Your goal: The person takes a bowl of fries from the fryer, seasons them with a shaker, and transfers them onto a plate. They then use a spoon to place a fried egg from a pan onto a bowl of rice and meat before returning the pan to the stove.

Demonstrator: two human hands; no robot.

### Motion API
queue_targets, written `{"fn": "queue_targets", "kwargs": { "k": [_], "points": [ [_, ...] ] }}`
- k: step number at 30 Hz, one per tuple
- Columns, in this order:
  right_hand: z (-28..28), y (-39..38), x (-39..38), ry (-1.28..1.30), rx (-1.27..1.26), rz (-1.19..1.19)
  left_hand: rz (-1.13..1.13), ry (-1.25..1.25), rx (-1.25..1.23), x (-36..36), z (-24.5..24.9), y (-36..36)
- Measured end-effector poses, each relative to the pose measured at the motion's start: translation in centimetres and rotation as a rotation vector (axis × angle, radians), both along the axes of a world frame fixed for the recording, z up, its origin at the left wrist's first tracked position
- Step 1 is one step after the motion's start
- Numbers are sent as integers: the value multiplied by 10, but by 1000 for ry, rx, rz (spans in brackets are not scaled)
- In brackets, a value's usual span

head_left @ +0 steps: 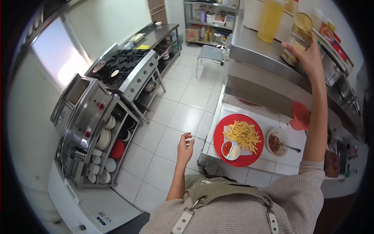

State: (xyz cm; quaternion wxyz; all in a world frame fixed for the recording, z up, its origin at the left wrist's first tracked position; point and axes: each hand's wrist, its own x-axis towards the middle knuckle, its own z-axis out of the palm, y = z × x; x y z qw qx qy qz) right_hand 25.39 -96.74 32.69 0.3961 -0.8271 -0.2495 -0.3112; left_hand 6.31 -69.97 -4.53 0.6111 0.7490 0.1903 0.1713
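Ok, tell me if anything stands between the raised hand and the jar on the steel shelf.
Nothing visible does. The right hand is on the jar, wrapped around its side. The yellow bottle stands on the steel shelf left of it, clear of the hand.

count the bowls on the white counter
2: a sauce bowl on the red plate, beside the fries; a bowl of brown food with a spoon, right of that plate. More may be hidden.
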Motion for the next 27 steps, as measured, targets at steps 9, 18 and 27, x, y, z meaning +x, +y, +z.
{"fn": "queue_targets", "kwargs": {
  "k": [9, 18, 27],
  "points": [
    [-13, 22, -1, -500, -294, -394, 49, 52, -18, -13, -16, 13],
    [-31, 17, -16, -422, -298, -432, -8, 134, 36, -21, -18, 5],
    [-64, -61, -91, -222, 70, -76, -122, 177, -80, -19, -31, -22]
  ]
}}
